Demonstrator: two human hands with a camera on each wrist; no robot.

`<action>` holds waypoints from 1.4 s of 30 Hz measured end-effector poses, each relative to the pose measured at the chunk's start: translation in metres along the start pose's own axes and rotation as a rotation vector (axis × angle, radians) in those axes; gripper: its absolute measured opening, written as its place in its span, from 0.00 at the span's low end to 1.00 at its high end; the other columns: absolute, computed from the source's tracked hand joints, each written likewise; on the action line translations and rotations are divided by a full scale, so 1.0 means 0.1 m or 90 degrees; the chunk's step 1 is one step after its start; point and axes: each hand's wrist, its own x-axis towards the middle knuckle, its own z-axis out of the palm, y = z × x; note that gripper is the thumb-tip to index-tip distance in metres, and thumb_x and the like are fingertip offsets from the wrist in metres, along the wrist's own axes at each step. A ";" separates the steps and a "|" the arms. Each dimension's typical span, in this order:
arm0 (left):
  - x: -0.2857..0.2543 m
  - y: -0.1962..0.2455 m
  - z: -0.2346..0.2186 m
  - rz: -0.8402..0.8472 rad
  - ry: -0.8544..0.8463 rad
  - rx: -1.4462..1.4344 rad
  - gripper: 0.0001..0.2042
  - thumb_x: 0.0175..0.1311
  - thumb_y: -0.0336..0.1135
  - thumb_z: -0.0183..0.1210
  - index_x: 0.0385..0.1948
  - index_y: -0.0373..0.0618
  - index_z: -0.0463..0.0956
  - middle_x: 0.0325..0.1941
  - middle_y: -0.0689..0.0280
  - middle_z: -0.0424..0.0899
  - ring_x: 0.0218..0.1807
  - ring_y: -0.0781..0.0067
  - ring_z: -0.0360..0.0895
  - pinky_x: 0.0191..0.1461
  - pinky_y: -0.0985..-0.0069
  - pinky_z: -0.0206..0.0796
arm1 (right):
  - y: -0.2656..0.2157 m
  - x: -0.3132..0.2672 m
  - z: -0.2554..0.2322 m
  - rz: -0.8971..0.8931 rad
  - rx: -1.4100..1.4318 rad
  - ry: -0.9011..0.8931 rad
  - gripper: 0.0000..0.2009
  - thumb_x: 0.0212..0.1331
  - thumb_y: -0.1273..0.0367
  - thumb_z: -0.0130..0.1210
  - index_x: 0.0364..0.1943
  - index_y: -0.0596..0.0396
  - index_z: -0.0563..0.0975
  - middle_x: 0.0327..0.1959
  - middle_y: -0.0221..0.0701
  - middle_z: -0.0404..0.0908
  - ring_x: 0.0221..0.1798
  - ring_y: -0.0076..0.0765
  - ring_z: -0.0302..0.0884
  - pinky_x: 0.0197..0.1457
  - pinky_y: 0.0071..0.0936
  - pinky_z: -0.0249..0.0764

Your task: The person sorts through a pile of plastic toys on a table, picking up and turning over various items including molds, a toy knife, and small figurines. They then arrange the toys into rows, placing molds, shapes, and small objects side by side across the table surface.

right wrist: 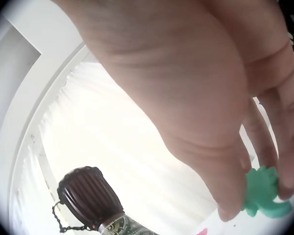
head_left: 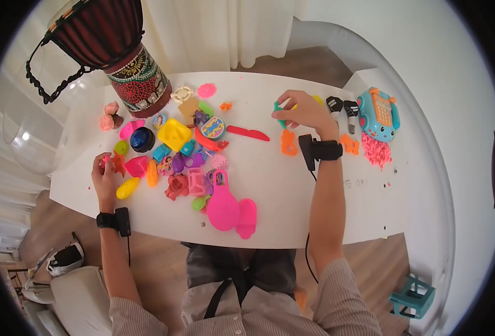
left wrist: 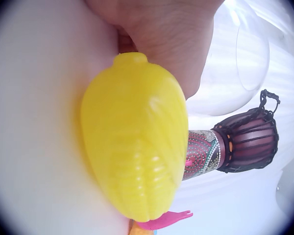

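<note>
In the head view the right hand (head_left: 306, 112) pinches a green toy piece (head_left: 280, 113) above the table's right half; the right wrist view shows that green piece (right wrist: 265, 192) between thumb and fingers of the right hand (right wrist: 186, 83). An orange piece (head_left: 288, 143) lies just below it. At the table's left side the left hand (head_left: 104, 176) pinches a small pink item (head_left: 105, 161) beside a red-orange piece (head_left: 118, 163). A yellow corn-shaped toy (head_left: 127, 188) lies near that wrist; this yellow toy (left wrist: 134, 139) largely fills the left wrist view, below the left hand (left wrist: 166, 39).
Several colourful toys, including a yellow dish (head_left: 174, 134) and a pink pan (head_left: 223, 210), are heaped left of centre. A drum (head_left: 138, 78) stands at the back left. A red knife (head_left: 248, 133) lies mid-table. At the right are a toy phone (head_left: 378, 115) and pink beads (head_left: 376, 150).
</note>
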 end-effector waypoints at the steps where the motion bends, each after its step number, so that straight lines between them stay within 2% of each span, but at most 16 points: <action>1: 0.00 0.00 0.00 0.006 0.000 -0.004 0.10 0.75 0.31 0.54 0.52 0.40 0.79 0.31 0.70 0.79 0.33 0.83 0.73 0.40 0.80 0.68 | -0.01 -0.01 0.04 0.002 0.003 -0.001 0.21 0.54 0.62 0.74 0.49 0.54 0.81 0.35 0.32 0.85 0.33 0.25 0.86 0.34 0.23 0.81; 3: 0.00 0.00 -0.01 0.013 0.002 -0.005 0.10 0.75 0.31 0.54 0.52 0.40 0.80 0.32 0.69 0.80 0.33 0.82 0.74 0.41 0.80 0.69 | -0.07 0.02 0.16 0.010 -0.015 -0.107 0.21 0.54 0.62 0.72 0.48 0.58 0.79 0.36 0.37 0.86 0.31 0.32 0.89 0.36 0.27 0.82; 7: 0.00 -0.01 -0.01 0.003 -0.002 -0.001 0.10 0.75 0.31 0.55 0.52 0.40 0.80 0.33 0.68 0.82 0.34 0.81 0.76 0.43 0.79 0.71 | -0.11 0.12 0.63 -0.034 -0.069 -0.079 0.22 0.55 0.63 0.73 0.49 0.59 0.79 0.33 0.36 0.85 0.30 0.30 0.88 0.34 0.24 0.82; 12: 0.01 -0.04 -0.03 -0.004 -0.006 0.003 0.10 0.75 0.31 0.55 0.52 0.40 0.80 0.34 0.67 0.82 0.35 0.80 0.77 0.44 0.79 0.72 | -0.23 0.21 0.92 -0.085 0.101 -0.111 0.23 0.56 0.62 0.73 0.51 0.59 0.79 0.32 0.38 0.85 0.30 0.31 0.88 0.32 0.26 0.83; 16: -0.02 0.05 0.01 0.003 0.002 0.014 0.10 0.75 0.31 0.55 0.52 0.40 0.80 0.34 0.67 0.82 0.35 0.81 0.78 0.43 0.79 0.71 | -0.30 0.10 0.65 -0.101 0.141 -0.097 0.23 0.57 0.62 0.72 0.52 0.61 0.78 0.34 0.38 0.85 0.31 0.32 0.88 0.32 0.28 0.84; 19: 0.00 0.01 -0.01 -0.002 -0.001 0.005 0.10 0.76 0.31 0.55 0.52 0.40 0.80 0.34 0.67 0.83 0.35 0.81 0.77 0.43 0.80 0.71 | -0.28 0.01 0.45 -0.048 0.057 -0.094 0.24 0.57 0.62 0.73 0.52 0.62 0.78 0.38 0.39 0.84 0.33 0.33 0.88 0.33 0.30 0.85; 21: 0.01 -0.04 -0.03 -0.006 -0.006 0.002 0.10 0.76 0.31 0.55 0.52 0.40 0.80 0.34 0.68 0.83 0.35 0.81 0.77 0.43 0.80 0.71 | -0.23 0.01 0.46 0.049 -0.037 -0.199 0.24 0.56 0.62 0.74 0.52 0.60 0.78 0.40 0.39 0.84 0.32 0.33 0.87 0.35 0.29 0.86; 22: 0.02 -0.05 -0.04 -0.007 -0.010 -0.008 0.10 0.76 0.31 0.55 0.52 0.40 0.80 0.34 0.68 0.83 0.35 0.81 0.78 0.43 0.80 0.71 | -0.19 0.03 0.52 0.047 -0.036 -0.200 0.24 0.56 0.62 0.74 0.52 0.60 0.78 0.40 0.39 0.84 0.32 0.33 0.87 0.35 0.29 0.86; 24: 0.03 -0.08 -0.03 -0.007 -0.015 -0.017 0.10 0.76 0.31 0.55 0.52 0.40 0.80 0.35 0.68 0.83 0.35 0.81 0.78 0.43 0.80 0.71 | -0.12 0.10 0.66 -0.065 0.021 -0.148 0.24 0.55 0.62 0.74 0.51 0.60 0.78 0.38 0.38 0.84 0.33 0.33 0.86 0.36 0.27 0.85; 26: 0.05 -0.13 -0.03 0.027 -0.008 0.000 0.09 0.78 0.31 0.53 0.53 0.38 0.77 0.34 0.65 0.82 0.32 0.78 0.77 0.36 0.76 0.73 | -0.17 0.13 0.72 -0.074 0.014 -0.134 0.23 0.55 0.64 0.74 0.51 0.60 0.78 0.38 0.38 0.84 0.33 0.33 0.86 0.38 0.29 0.85; 28: 0.06 -0.15 -0.04 0.033 -0.008 0.012 0.10 0.78 0.31 0.53 0.53 0.38 0.77 0.34 0.65 0.82 0.33 0.77 0.77 0.36 0.76 0.74 | -0.20 0.14 0.71 -0.082 0.007 -0.120 0.22 0.54 0.65 0.74 0.50 0.59 0.78 0.38 0.37 0.84 0.34 0.33 0.85 0.40 0.30 0.85; 30: 0.07 -0.14 -0.04 0.037 -0.009 0.020 0.10 0.78 0.31 0.53 0.53 0.38 0.77 0.33 0.65 0.82 0.33 0.77 0.77 0.36 0.75 0.74 | -0.19 0.12 0.65 -0.156 -0.113 -0.116 0.20 0.49 0.71 0.73 0.48 0.56 0.79 0.40 0.36 0.84 0.38 0.34 0.84 0.44 0.34 0.83; 33: 0.04 -0.09 -0.01 0.030 -0.009 0.028 0.10 0.78 0.31 0.53 0.53 0.38 0.78 0.34 0.66 0.82 0.34 0.78 0.77 0.37 0.75 0.74 | -0.09 0.09 0.56 -0.203 -0.169 -0.127 0.22 0.45 0.76 0.71 0.48 0.53 0.81 0.42 0.33 0.84 0.41 0.35 0.83 0.46 0.36 0.81; 37: 0.02 -0.02 -0.01 0.017 -0.010 0.017 0.10 0.77 0.31 0.54 0.52 0.39 0.79 0.34 0.67 0.83 0.35 0.80 0.78 0.40 0.78 0.73 | 0.09 0.14 0.50 -0.224 -0.216 -0.140 0.23 0.43 0.78 0.70 0.49 0.51 0.82 0.43 0.32 0.84 0.45 0.35 0.83 0.47 0.34 0.81; 38: 0.01 0.01 0.00 0.013 -0.007 0.026 0.09 0.77 0.31 0.55 0.51 0.39 0.80 0.35 0.67 0.84 0.35 0.81 0.79 0.44 0.79 0.72 | 0.08 0.12 0.47 -0.207 -0.184 -0.154 0.23 0.44 0.78 0.70 0.49 0.51 0.82 0.43 0.32 0.84 0.46 0.36 0.83 0.48 0.34 0.81; 42: -0.02 0.07 0.01 0.010 0.000 0.041 0.10 0.76 0.31 0.55 0.51 0.39 0.80 0.36 0.66 0.85 0.35 0.80 0.79 0.44 0.79 0.73 | 0.05 0.10 0.40 -0.173 -0.136 -0.158 0.24 0.44 0.79 0.68 0.51 0.51 0.82 0.44 0.32 0.84 0.47 0.36 0.82 0.49 0.35 0.81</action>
